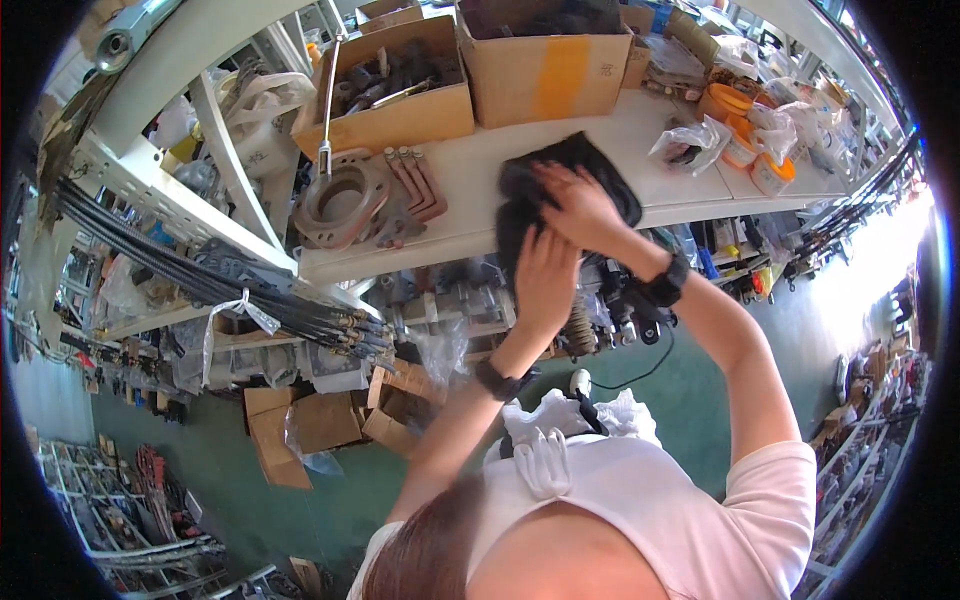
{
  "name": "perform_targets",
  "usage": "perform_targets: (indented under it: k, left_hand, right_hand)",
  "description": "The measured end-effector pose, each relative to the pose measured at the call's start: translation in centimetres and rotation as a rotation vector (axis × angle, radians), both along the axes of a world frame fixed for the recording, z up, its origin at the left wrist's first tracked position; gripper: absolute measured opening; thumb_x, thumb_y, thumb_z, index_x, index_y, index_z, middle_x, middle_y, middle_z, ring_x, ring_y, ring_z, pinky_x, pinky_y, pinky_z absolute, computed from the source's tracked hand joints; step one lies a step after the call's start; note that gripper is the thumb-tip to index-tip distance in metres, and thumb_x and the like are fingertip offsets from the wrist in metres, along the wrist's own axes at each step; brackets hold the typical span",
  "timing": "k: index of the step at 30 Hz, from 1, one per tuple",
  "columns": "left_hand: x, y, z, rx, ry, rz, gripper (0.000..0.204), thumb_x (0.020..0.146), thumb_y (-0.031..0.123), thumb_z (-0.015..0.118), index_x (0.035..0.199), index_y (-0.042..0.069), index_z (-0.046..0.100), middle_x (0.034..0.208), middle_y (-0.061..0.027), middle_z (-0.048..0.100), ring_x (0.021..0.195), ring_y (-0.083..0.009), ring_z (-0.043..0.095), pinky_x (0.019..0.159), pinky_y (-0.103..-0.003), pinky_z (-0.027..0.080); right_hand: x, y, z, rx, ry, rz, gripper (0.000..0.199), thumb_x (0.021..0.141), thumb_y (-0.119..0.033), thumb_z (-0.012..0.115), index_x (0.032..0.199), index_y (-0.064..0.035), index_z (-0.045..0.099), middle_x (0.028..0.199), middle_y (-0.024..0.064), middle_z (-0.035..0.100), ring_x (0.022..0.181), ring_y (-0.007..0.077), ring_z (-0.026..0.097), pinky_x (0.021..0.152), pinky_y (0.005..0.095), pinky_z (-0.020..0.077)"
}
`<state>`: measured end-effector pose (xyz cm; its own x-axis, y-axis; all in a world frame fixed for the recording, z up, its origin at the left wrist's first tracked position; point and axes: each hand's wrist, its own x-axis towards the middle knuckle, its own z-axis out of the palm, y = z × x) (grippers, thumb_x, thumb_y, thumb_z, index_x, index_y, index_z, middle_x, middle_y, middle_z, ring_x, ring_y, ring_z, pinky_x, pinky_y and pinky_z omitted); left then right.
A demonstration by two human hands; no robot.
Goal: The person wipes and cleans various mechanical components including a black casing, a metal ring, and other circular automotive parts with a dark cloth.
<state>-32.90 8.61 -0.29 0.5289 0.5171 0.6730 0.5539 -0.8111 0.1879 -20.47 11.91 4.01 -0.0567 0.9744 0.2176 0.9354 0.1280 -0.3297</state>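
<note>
Both hands, the left hand (545,272) below the right hand (578,203), grip a black cloth (590,160) at the front edge of the white shelf (470,180), just right of rusty metal flanges (352,200).

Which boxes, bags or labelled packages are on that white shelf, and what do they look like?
Open brown cardboard box: shelf left, holding dark metal parts.
Taller brown cardboard box with orange tape stripe: shelf centre.
Clear plastic bag: right of centre, crumpled.
Orange-lidded round tubs: shelf right, bagged.
</note>
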Motion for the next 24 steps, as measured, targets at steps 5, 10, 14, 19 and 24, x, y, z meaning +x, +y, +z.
perform_targets:
  k: [5, 10, 14, 19, 24]
  left_hand:
    - [6.5, 1.5, 1.0, 0.066, -0.033, -0.095, 0.035, 0.074, 0.020, 0.058, 0.102, 0.001, 0.052, 0.105, -0.0129, 0.053, 0.107, -0.0270, 0.045, 0.098, -0.041, 0.030]
    - [9.1, 1.4, 0.5, 0.059, -0.096, -0.021, 0.028, 0.077, 0.017, 0.053, 0.100, 0.000, 0.052, 0.103, -0.0154, 0.054, 0.103, -0.0278, 0.048, 0.096, -0.038, 0.032]
    - [7.5, 1.5, 0.5, -0.021, -0.119, -0.031, 0.023, 0.077, 0.017, 0.055, 0.094, 0.001, 0.053, 0.095, -0.0161, 0.055, 0.098, -0.0295, 0.050, 0.093, -0.039, 0.034]
    - [1.7, 2.5, 0.6, -0.032, -0.172, 0.085, 0.018, 0.070, 0.013, 0.061, 0.084, 0.004, 0.054, 0.083, -0.0142, 0.053, 0.087, -0.0308, 0.050, 0.078, -0.039, 0.040]
    - [-3.9, 3.7, 1.1, 0.082, -0.030, 0.198, 0.025, 0.071, 0.012, 0.061, 0.094, 0.003, 0.056, 0.094, -0.0131, 0.056, 0.095, -0.0298, 0.051, 0.089, -0.038, 0.037]
  right_hand:
    - [7.9, 0.6, -0.2, -0.052, -0.042, -0.193, 0.055, 0.078, -0.031, 0.048, 0.129, -0.0098, 0.040, 0.138, 0.0081, 0.033, 0.127, 0.0245, 0.029, 0.104, 0.0412, 0.0223]
    - [8.8, 2.3, 0.2, -0.219, -0.131, -0.331, 0.062, 0.079, -0.037, 0.048, 0.133, -0.0122, 0.032, 0.143, 0.0052, 0.022, 0.131, 0.0234, 0.020, 0.103, 0.0480, 0.0187]
    - [6.1, 3.6, -0.2, -0.184, -0.101, -0.247, 0.063, 0.079, -0.039, 0.047, 0.133, -0.0112, 0.031, 0.143, 0.0063, 0.021, 0.132, 0.0232, 0.017, 0.100, 0.0600, 0.0130]
    - [-0.8, 5.4, 0.0, -0.161, -0.114, -0.114, 0.062, 0.079, -0.033, 0.047, 0.135, -0.0132, 0.028, 0.142, 0.0073, 0.024, 0.132, 0.0241, 0.019, 0.099, 0.0618, 0.0112]
    - [-6.6, 6.8, 0.8, -0.183, -0.126, -0.044, 0.061, 0.080, -0.034, 0.044, 0.135, -0.0130, 0.027, 0.142, 0.0079, 0.023, 0.132, 0.0248, 0.018, 0.100, 0.0613, 0.0112]
